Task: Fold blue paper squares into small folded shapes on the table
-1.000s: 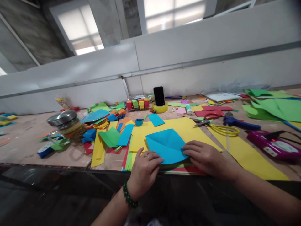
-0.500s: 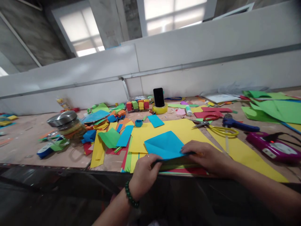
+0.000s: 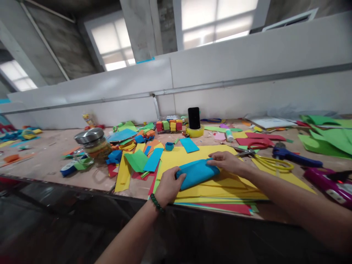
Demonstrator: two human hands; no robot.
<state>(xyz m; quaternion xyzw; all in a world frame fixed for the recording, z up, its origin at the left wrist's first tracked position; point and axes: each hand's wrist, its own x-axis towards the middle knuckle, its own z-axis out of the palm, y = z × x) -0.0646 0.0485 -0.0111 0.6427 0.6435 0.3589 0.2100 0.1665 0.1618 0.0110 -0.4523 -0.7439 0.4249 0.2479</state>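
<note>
A blue sheet of paper, bent over into a curved fold, is held above the yellow sheets near the table's front edge. My left hand grips its left end, with the thumb on the near face. At the right end of the top edge, the fingers of my right hand are closed on the paper. A flat blue piece and a small blue folded paper ring lie just beyond. A green bracelet is on my left wrist.
Scissors with yellow handles, blue-handled pliers and a purple power strip lie to the right. Left stands a glass jar by paper scraps. A phone stands behind on yellow tape.
The blue sheet has gone from lying open with a raised near edge to being curled over. Both hands have moved away from the table's front edge with it, and the view has shifted left.
</note>
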